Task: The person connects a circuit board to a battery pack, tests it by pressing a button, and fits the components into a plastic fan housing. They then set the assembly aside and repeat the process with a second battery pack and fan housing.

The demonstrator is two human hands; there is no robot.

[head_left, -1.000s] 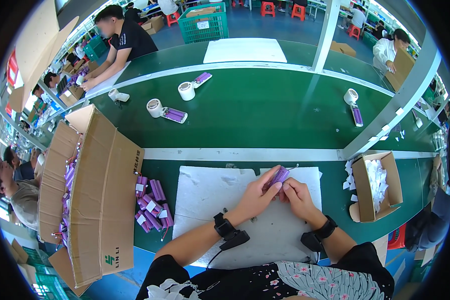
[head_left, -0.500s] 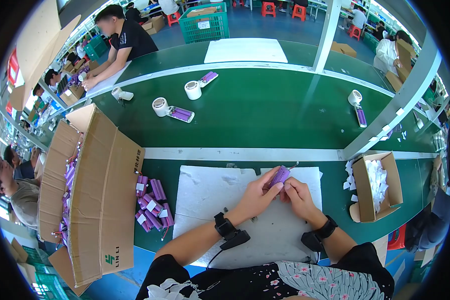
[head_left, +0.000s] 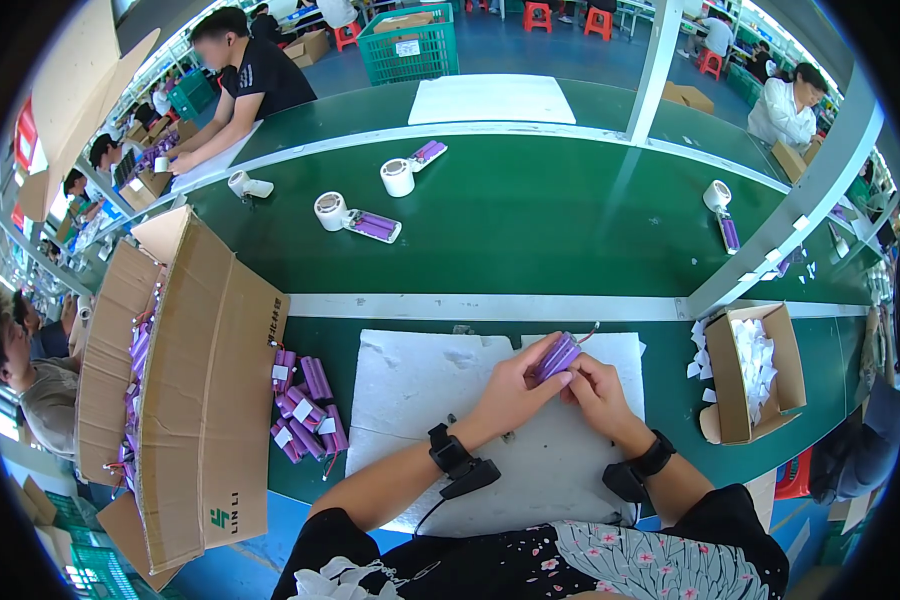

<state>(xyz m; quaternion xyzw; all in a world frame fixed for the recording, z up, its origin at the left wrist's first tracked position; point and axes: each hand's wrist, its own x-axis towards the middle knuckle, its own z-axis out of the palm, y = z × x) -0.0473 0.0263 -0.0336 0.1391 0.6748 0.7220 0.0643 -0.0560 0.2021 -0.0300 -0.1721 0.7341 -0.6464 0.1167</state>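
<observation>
My left hand [head_left: 513, 392] is closed around a purple battery pack [head_left: 559, 355] with a short wire at its top end. My right hand [head_left: 602, 395] is beside it, fingers pinched together at the pack's lower right side; what they hold, if anything, is hidden. Both hands are above a white foam board [head_left: 420, 385]. To the left lies a pile of purple battery packs [head_left: 310, 405], several bearing white labels.
A tall cardboard box [head_left: 205, 400] with more packs stands at the left. At the right, a small carton [head_left: 792, 375] holds white paper pieces. Beyond a metal rail [head_left: 490, 307], white devices with purple cells [head_left: 374, 225] lie on a green belt [head_left: 530, 230]. A co-worker [head_left: 270, 80] sits across.
The white devices on the green belt have shifted slightly right. In my left hand the battery pack has turned a little. At far right a co-worker's head and arms have moved.
</observation>
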